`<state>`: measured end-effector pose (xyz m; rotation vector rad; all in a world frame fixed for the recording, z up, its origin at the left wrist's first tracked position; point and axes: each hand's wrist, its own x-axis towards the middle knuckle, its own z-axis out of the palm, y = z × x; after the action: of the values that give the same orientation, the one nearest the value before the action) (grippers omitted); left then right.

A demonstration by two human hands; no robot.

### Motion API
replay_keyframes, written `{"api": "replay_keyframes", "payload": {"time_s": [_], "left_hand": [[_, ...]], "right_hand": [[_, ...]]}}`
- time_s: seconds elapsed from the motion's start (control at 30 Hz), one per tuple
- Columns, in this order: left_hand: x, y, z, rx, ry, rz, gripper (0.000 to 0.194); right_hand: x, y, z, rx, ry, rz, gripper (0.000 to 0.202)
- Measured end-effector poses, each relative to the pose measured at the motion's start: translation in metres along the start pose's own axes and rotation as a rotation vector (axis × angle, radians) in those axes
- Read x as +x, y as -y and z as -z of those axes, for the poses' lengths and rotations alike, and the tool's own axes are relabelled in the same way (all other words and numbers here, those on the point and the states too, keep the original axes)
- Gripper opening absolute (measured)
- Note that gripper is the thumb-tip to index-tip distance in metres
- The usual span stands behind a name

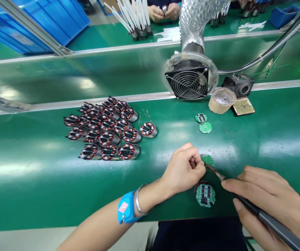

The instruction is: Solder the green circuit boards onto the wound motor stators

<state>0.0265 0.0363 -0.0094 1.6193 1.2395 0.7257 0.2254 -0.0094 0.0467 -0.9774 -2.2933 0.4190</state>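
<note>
My left hand (185, 169) is closed in a pinch at the left edge of a green round board (208, 161); what its fingertips hold is hidden. In my right hand (272, 200) is a black soldering iron (254, 209), its metal tip angled left onto that board beside my left fingertips. Just below lies another round board (205, 195) with black components facing up, a wound part partly showing under its left edge. Two more small round boards, one with components (201, 118) and one plain (205, 127), lie farther back.
Several wound motor stators (108, 132) stand at the left. A fan with a duct (189, 83) hangs at the back, beside a round tub (221, 100), a black holder (239, 84) and a sponge tray (243, 106). A cable runs down the right; a person's hands (164, 13) show beyond the partition.
</note>
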Motion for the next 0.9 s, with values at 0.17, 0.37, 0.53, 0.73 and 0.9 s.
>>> {"api": "replay_keyframes", "payload": {"time_s": [0.17,0.37,0.53,0.73,0.9], "left_hand": [[0.000,-0.001,0.000,0.017,-0.001,0.022,0.015],[0.000,0.002,0.001,0.028,-0.006,0.010,0.015],[0.001,0.001,0.001,0.035,-0.006,-0.002,0.016],[0.001,-0.001,0.000,0.044,-0.012,-0.007,0.018],[0.000,-0.001,-0.001,0.022,-0.010,0.000,0.016]], "right_hand": [[-0.001,0.000,-0.002,-0.060,0.005,0.034,0.032],[-0.003,0.002,-0.004,-0.053,-0.011,0.011,0.029],[-0.007,0.006,0.005,-0.077,-0.097,-0.118,0.029],[-0.008,-0.001,0.004,-0.017,-0.191,-0.079,0.041],[-0.007,-0.018,-0.016,0.031,-0.251,-0.107,0.047]]}}
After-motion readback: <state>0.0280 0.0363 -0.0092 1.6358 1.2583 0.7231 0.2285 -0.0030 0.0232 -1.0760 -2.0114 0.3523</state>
